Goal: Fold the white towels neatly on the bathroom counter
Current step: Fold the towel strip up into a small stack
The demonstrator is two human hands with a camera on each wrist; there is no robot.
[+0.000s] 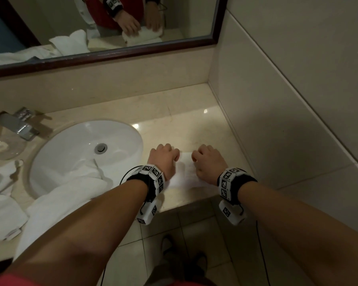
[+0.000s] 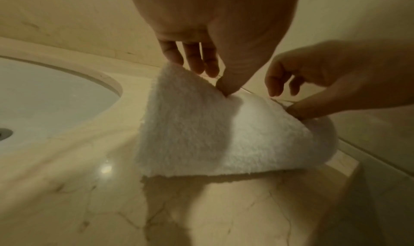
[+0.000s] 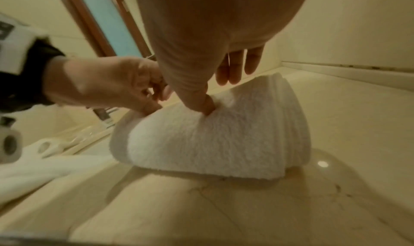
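Both hands are down on the small white towel (image 1: 184,172), which sits on the marble surface (image 1: 174,112) to the right of the sink (image 1: 87,153), close to the front edge. The left hand (image 1: 163,159) has the towel's left part, the right hand (image 1: 207,162) its right part, knuckles up and fingers curled over the far edge in the head view.

From the left wrist camera, the towel is raised into a curved hump, its near edge lying on the surface. The left thumb digs into the cloth at the top of the hump, and the left fingers (image 2: 195,60) hang close together behind the raised edge, so the hand pinches the towel between thumb and fingers. The right hand pinches the other end the same way: thumb pressed into the terry, right fingers (image 3: 233,67) close together behind the fold, as the right wrist camera shows. Stacked layers show at the towel's right end there.

A larger white towel (image 1: 56,203) lies crumpled across the front of the sink and spills into the basin. More white cloth (image 1: 2,203) is heaped at the far left. The tap (image 1: 21,124) stands behind the sink, and the mirror (image 1: 112,56) above reflects both hands on the towel.
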